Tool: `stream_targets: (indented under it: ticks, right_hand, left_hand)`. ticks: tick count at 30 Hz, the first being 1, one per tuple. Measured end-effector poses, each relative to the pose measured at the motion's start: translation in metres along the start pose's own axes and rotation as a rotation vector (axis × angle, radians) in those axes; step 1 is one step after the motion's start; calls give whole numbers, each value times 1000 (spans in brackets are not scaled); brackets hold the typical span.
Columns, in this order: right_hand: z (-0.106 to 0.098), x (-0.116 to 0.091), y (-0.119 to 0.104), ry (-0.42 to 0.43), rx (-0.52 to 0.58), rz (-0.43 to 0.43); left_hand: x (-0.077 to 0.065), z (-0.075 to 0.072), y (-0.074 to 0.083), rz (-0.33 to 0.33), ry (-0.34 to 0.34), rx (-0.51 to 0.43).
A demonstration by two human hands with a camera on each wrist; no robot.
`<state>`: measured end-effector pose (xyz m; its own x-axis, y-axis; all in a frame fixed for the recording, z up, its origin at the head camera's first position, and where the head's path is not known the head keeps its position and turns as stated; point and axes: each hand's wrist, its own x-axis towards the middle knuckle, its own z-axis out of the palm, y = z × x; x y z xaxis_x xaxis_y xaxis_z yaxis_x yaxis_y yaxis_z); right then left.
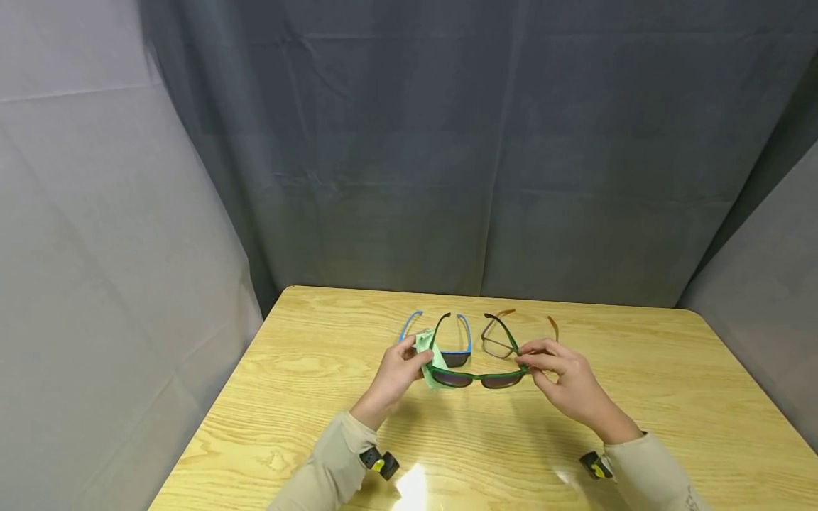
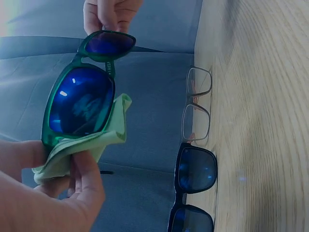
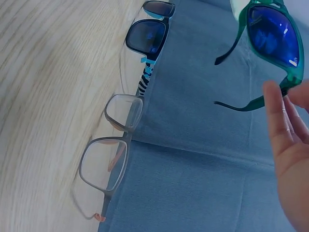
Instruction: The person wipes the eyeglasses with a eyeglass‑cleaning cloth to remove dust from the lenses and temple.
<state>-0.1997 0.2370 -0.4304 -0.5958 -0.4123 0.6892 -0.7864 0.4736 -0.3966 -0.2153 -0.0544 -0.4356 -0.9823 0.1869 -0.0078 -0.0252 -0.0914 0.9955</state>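
Green-framed sunglasses (image 1: pixel 476 377) with dark blue lenses are held up above the table between both hands, temples unfolded. My left hand (image 1: pixel 397 375) grips one end of the frame with a light green cloth (image 2: pixel 91 147) folded between its fingers and the glasses. The cloth lies against the lower edge of the near lens in the left wrist view. At the other end, my right hand (image 1: pixel 565 378) pinches the frame near the hinge between thumb and fingers. A smeared patch shows on the near lens (image 2: pixel 84 102).
Behind the held pair, sunglasses with blue temples (image 1: pixel 456 359) stand on the wooden table (image 1: pixel 307 397). To their right are clear-lens glasses (image 3: pixel 104 164) with a grey frame and orange-brown temples. A dark grey curtain (image 1: pixel 396 156) hangs behind the table, with pale curtains at both sides.
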Motion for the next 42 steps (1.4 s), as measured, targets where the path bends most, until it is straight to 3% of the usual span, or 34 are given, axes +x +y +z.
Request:
stream_targets:
  ticks: [8,13,17,21,27,34,42]
  right_hand:
    - [3,2,-7,50,24,92]
    - [3,6,-19,70,41,180]
    - [1,7,-25,31,127,326]
    - [2,4,-15,-27,218,472]
    - [1,3,-11,-113,262,612]
    - [1,2,-16,-127,284,629]
    - [2,3,-17,-127,260,547]
  left_hand:
    - [-3,3,-2,62,12,39]
    - [-4,4,-4,49,33,70]
    - [-5,3,-3,49,29,82]
    - [-5,3,-2,65,18,68]
    - [-11,4,6,100,-7,44]
    - [-26,6,24,152,-66,64]
    - [-14,-1,3,188,-45,75]
